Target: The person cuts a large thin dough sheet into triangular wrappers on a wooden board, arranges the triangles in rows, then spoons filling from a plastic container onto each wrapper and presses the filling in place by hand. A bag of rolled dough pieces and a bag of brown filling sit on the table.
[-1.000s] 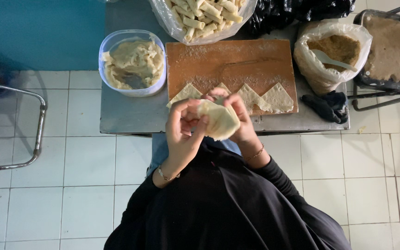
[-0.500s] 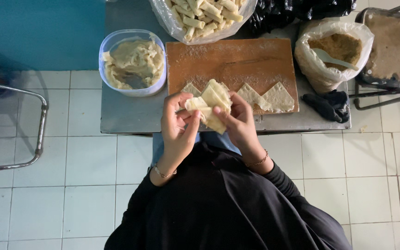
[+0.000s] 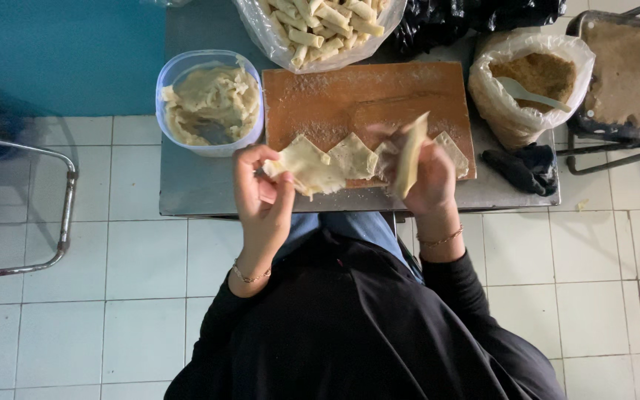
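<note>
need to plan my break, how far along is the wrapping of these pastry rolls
Done: a clear bag heaped with finished rolls. In hand: the right hand holds a rolled piece, blurred, and the left hand grips a flat wrapper. Left: more flat wrappers lie on the wooden board, and the plastic tub holds plenty of filling.

Clear plastic bag [image 3: 320, 33] of pale rolls, worktop's far edge. Clear bag [image 3: 531, 81] of brown crumbs, far right corner. Black plastic bag [image 3: 475, 15] behind both. No labels, signs, screens.
</note>
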A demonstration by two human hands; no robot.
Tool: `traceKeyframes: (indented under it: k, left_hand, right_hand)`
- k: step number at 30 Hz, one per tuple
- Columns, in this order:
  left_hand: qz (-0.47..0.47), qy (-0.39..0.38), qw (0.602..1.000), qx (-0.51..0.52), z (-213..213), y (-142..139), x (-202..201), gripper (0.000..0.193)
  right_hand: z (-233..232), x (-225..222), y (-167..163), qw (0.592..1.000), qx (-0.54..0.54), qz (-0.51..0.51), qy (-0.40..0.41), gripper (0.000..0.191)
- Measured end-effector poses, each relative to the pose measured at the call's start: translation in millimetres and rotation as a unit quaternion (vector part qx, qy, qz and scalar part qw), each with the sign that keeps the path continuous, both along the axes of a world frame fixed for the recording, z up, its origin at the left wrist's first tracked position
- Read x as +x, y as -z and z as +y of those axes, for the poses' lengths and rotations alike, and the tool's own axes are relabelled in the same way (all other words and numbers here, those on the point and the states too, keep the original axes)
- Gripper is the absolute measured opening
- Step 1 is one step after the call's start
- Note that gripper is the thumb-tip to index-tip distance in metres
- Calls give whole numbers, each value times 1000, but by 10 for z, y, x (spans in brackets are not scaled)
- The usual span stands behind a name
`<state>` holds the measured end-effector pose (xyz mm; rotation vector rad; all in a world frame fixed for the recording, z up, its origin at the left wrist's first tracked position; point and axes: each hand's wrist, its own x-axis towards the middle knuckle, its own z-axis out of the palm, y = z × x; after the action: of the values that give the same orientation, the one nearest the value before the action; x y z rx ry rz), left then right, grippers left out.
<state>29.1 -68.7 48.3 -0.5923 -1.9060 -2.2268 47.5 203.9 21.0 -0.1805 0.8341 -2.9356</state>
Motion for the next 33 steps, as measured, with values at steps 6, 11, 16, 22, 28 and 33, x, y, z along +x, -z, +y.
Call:
traceKeyframes:
  k: [6, 11, 16, 22, 28, 33]
  left_hand:
    - [11, 42, 999, -8, 309, -147, -135, 27]
    - [32, 71, 997, -13, 616, -225, -285, 27]
    - [136, 47, 989, -25, 894, -328, -602, 30]
    - [264, -93, 936, -212, 944, -341, -870, 35]
    - [198, -141, 932, -269, 686, -259, -474, 37]
    - [200, -137, 932, -270, 586, -312, -332, 38]
  right_hand:
    - [58, 124, 100, 979, -77, -83, -172, 40]
    - [399, 64, -248, 965, 200, -167, -25, 37]
    - [787, -286, -805, 908, 414, -25, 62, 34]
    - [1018, -563, -1000, 733, 679, -19, 37, 43]
    - [1367, -655, -593, 728, 677, -104, -27, 39]
    - [1698, -797, -424, 564, 820, -71, -58, 38]
